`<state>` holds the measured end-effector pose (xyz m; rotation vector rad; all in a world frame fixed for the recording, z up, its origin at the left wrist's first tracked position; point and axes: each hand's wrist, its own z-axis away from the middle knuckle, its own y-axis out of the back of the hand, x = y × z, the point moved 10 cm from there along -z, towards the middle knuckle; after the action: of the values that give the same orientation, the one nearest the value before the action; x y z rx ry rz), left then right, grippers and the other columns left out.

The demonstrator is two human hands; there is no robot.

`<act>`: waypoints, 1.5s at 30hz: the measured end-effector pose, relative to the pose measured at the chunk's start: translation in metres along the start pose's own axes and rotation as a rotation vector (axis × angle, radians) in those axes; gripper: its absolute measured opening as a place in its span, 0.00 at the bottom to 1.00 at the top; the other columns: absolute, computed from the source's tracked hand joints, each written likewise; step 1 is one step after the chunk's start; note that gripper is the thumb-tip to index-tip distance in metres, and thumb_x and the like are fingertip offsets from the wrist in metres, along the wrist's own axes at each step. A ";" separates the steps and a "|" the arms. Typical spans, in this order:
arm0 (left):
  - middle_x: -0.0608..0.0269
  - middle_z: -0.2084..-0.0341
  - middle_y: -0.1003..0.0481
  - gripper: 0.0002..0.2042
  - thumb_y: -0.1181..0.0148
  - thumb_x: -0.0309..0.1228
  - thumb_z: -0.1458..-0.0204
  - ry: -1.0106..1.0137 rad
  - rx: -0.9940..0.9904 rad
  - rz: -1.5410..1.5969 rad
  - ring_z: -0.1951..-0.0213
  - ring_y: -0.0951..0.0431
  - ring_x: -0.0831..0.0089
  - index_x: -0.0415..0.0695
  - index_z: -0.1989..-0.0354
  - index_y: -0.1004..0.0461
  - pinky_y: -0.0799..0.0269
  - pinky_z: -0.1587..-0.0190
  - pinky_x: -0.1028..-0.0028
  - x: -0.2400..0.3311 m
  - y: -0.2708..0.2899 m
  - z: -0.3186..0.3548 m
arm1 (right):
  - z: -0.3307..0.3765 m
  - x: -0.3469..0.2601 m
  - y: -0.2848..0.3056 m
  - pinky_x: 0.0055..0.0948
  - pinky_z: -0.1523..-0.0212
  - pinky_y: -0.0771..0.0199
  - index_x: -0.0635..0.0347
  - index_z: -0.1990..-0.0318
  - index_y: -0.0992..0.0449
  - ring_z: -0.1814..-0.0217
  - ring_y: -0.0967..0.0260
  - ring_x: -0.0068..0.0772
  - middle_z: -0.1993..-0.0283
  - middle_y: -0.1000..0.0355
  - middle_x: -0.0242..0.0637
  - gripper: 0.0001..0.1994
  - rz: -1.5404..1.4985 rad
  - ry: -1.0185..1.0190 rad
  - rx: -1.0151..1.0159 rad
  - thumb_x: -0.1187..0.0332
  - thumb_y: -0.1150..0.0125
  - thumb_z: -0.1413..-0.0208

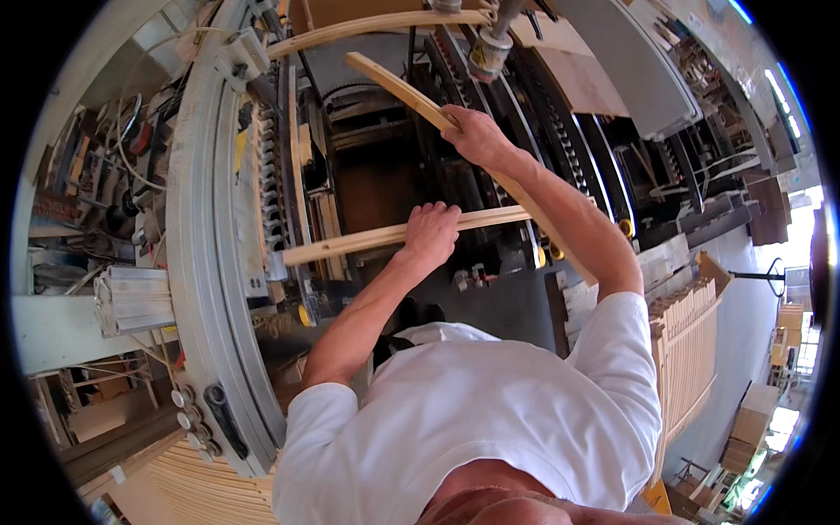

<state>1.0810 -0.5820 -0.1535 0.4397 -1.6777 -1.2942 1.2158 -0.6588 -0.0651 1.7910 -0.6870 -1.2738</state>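
My left hand [431, 234] is closed over the middle of a pale wooden rail [350, 243], which lies crosswise over the front of a machine bed. A few small dark marks or holes show near the rail's left end. Farther forward, my right hand [477, 138] grips a second wooden slat [394, 86]. This slat slants from the far left back toward me, passing under my right forearm, which hides part of it. A third, slightly curved wooden strip [376, 30] spans the far side of the machine.
Dark toothed racks [560, 131] run lengthwise along the machine. A metal cylinder head [487, 57] hangs above its far part. A thick grey beam [197, 219] with round knobs stands at left. Stacked wooden pieces [687, 350] are at right, and more slats [201, 477] lie at lower left.
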 end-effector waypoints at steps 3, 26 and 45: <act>0.52 0.61 0.25 0.15 0.34 0.31 0.53 0.004 -0.045 0.110 0.53 0.26 0.52 0.42 0.56 0.26 0.33 0.49 0.56 0.021 -0.006 0.038 | 0.028 -0.007 -0.008 0.48 0.50 0.28 0.57 0.45 0.30 0.49 0.29 0.57 0.53 0.26 0.50 0.19 0.039 0.147 -0.004 0.66 0.40 0.44; 0.46 0.58 0.22 0.23 0.29 0.32 0.56 0.917 0.175 0.445 0.54 0.22 0.50 0.39 0.49 0.24 0.28 0.51 0.61 -0.008 -0.054 0.323 | -0.158 0.019 -0.095 0.44 0.51 0.34 0.44 0.54 0.21 0.50 0.27 0.43 0.59 0.22 0.37 0.11 0.652 0.291 0.128 0.65 0.44 0.43; 0.47 0.64 0.21 0.19 0.31 0.38 0.55 1.216 0.310 0.384 0.59 0.21 0.48 0.44 0.55 0.22 0.27 0.57 0.58 -0.047 -0.127 0.422 | -0.174 0.000 -0.112 0.44 0.51 0.34 0.51 0.63 0.21 0.53 0.26 0.42 0.62 0.21 0.36 0.06 0.635 0.399 0.186 0.66 0.43 0.46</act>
<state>0.7212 -0.3609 -0.2885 0.8201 -0.8180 -0.2855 1.3767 -0.5475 -0.1335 1.6980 -1.0517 -0.4276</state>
